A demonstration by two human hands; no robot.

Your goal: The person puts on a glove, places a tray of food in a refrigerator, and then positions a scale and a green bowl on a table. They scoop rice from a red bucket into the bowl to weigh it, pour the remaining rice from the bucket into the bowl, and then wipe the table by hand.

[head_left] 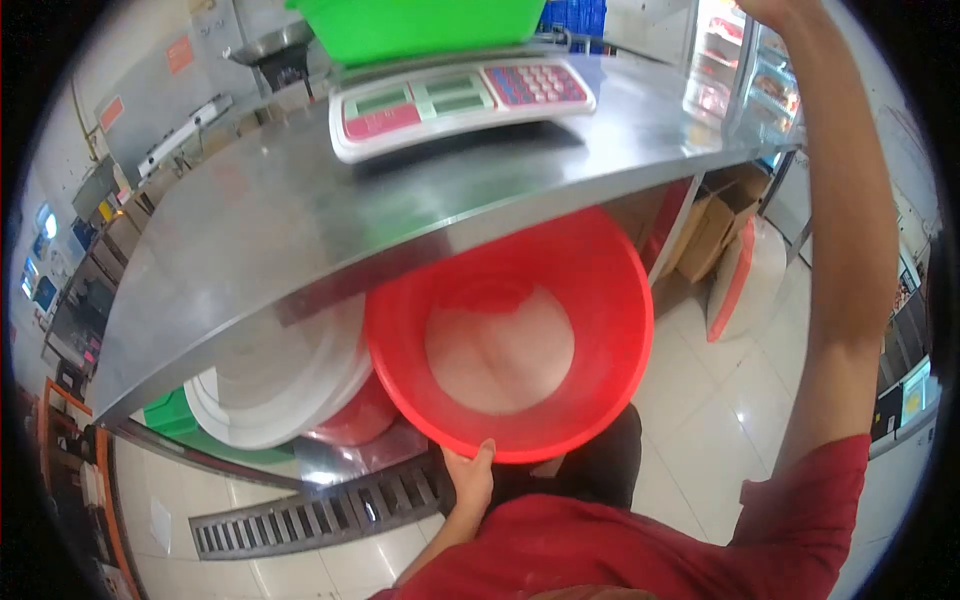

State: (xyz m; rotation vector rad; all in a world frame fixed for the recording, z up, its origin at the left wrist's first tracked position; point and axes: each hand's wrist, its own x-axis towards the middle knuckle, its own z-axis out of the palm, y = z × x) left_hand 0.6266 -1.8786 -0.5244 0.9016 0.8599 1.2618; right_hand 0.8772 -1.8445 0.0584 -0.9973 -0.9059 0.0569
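Observation:
A large red tub (625, 300) is tilted toward me beneath the edge of the steel table, with pale powder or fine grains (500, 350) lying in its bottom. My left hand (470, 480) grips the tub's near rim, thumb on top and the other fingers mostly hidden below. Raised high at the right, my right hand (768, 8) is cut off by the top of the view, near the far right end of the table; its fingers do not show.
On the steel table (270, 220) stand a white scale (460, 105) and a green basin (420, 25). Below are a white-lidded container (285, 385), a cardboard box (715, 230) and a white sack (755, 275). A floor drain grate (310, 515) lies at lower left.

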